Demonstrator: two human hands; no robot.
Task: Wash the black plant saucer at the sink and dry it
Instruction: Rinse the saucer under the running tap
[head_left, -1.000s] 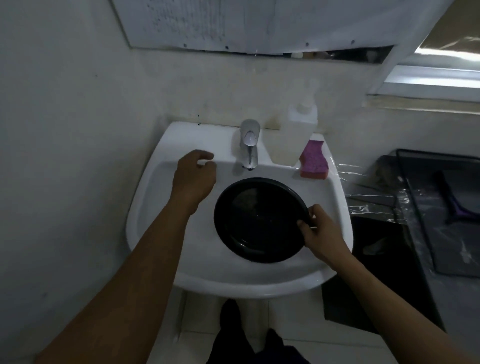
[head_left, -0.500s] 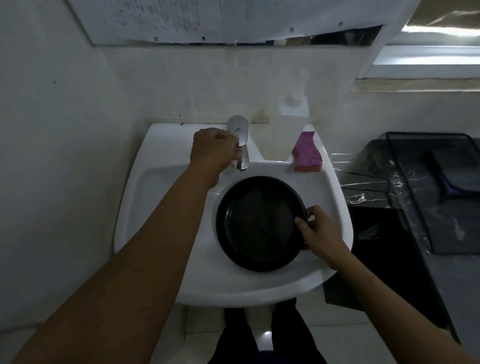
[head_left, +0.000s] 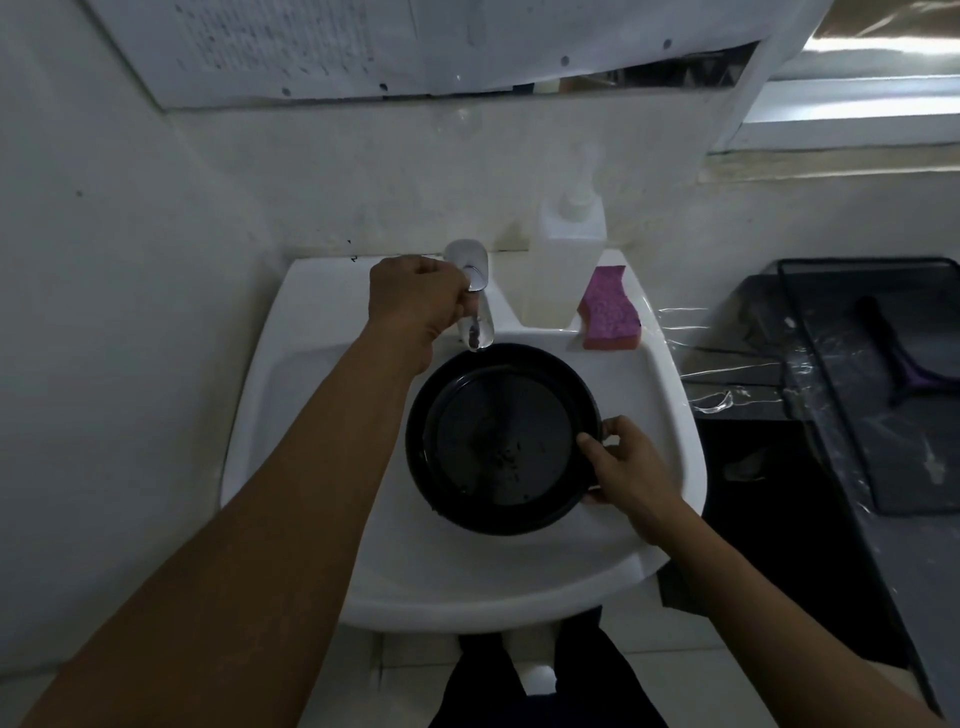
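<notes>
The round black plant saucer (head_left: 498, 439) lies in the white sink basin (head_left: 291, 415), just below the chrome tap (head_left: 475, 301). Small dark specks sit on its inner floor. My right hand (head_left: 623, 467) grips the saucer's right rim, thumb on the inside. My left hand (head_left: 415, 304) is curled around the tap's lever from the left side. No water stream is visible at the spout.
A pink sponge (head_left: 608, 309) rests on the sink's back right ledge beside a white pump bottle (head_left: 571, 228). A dark counter with a black wire tray (head_left: 883, 389) and plastic film lies to the right. The wall stands close on the left.
My left hand rose from the basin's left side to the tap and closed on its lever. My right hand kept its hold on the saucer's rim.
</notes>
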